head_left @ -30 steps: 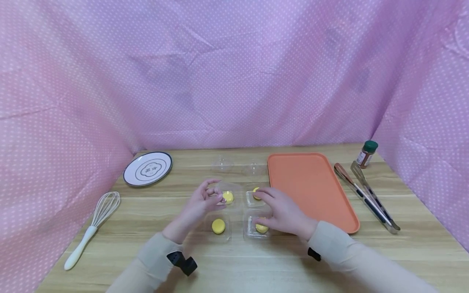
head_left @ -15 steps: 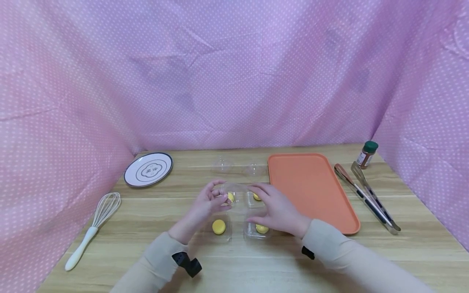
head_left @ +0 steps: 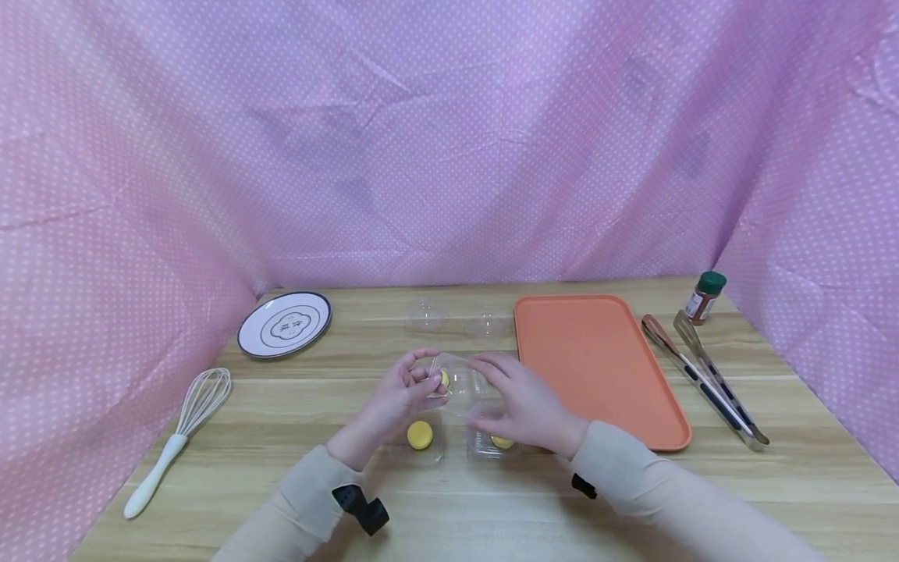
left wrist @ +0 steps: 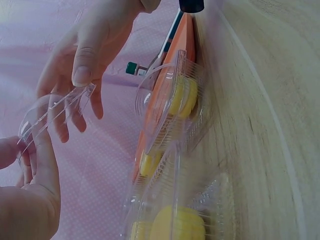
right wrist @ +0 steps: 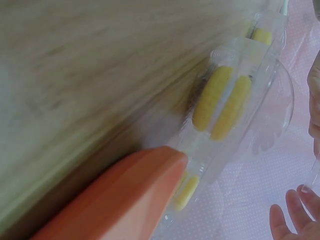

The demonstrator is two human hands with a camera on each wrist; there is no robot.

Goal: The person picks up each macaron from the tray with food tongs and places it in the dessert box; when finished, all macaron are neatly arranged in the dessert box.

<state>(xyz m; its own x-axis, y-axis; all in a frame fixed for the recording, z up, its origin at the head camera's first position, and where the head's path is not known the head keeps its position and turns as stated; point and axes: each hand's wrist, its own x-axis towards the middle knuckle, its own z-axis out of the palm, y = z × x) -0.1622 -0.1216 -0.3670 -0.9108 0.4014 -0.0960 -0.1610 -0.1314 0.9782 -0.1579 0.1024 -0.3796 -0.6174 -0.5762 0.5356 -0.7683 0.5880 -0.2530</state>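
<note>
Between my two hands is a clear domed plastic lid [left wrist: 55,112], raised above the table. My left hand [head_left: 407,386] pinches its left edge with thumb and fingers. My right hand [head_left: 523,398] holds the opposite edge, its thumb on one side and fingers behind. Below are clear plastic boxes, each with a yellow macaron. The front left macaron [head_left: 420,435] shows whole; the front right macaron [head_left: 502,442] is partly covered by my right hand. A back left macaron [head_left: 444,378] shows past my left fingers. The right wrist view shows a macaron [right wrist: 220,102] with pale filling.
Two clear domes [head_left: 424,314] lie behind the hands. An orange tray [head_left: 590,359] stands close on the right, with tongs [head_left: 709,382] and a green-capped jar [head_left: 705,297] beyond. At left are a white plate [head_left: 284,324] and a whisk [head_left: 179,437].
My right hand has moved left and taken hold of the lid's right edge. My left hand has shifted slightly right with the lid. The boxes on the table stay put.
</note>
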